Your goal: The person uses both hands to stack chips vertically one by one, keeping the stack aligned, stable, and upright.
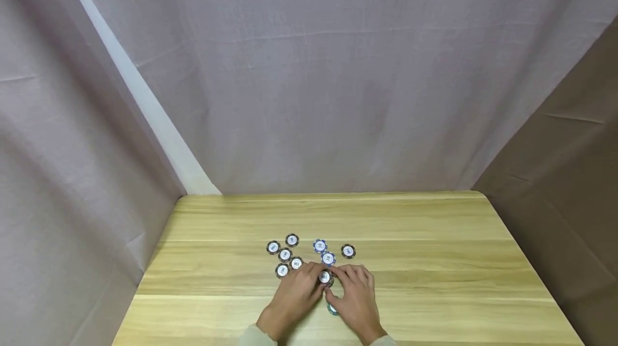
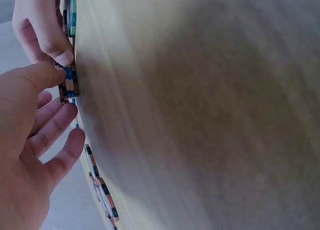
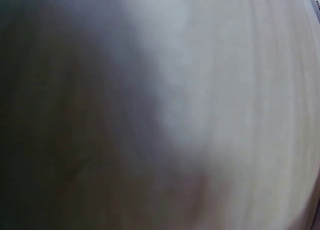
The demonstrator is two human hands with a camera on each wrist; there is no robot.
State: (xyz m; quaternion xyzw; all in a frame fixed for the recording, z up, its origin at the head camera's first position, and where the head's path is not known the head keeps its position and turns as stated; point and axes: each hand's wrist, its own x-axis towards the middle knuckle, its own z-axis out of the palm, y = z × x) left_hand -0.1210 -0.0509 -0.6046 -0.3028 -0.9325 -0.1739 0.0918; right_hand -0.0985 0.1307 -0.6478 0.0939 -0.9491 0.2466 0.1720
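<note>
A small stack of poker chips (image 1: 325,278), topped by a black chip marked 100, stands on the table between the two hands. The left hand (image 1: 296,293) pinches the stack from its left side, thumb and fingers at the chips' edges. From the right, the right hand (image 1: 356,297) holds the same stack between thumb and fingers. In the left wrist view the stack (image 2: 69,82) shows blue and dark edges, with its other fingers spread below. A green chip (image 1: 332,309) lies partly under the right hand. The right wrist view is blurred and shows mostly tabletop.
Several black chips (image 1: 285,255) lie flat left of the stack, close to the left hand. Two blue chips (image 1: 319,245) marked 10 lie just beyond it. A single black chip (image 1: 348,251) sits to the right. Curtains (image 1: 338,94) hang behind the wooden table (image 1: 434,260).
</note>
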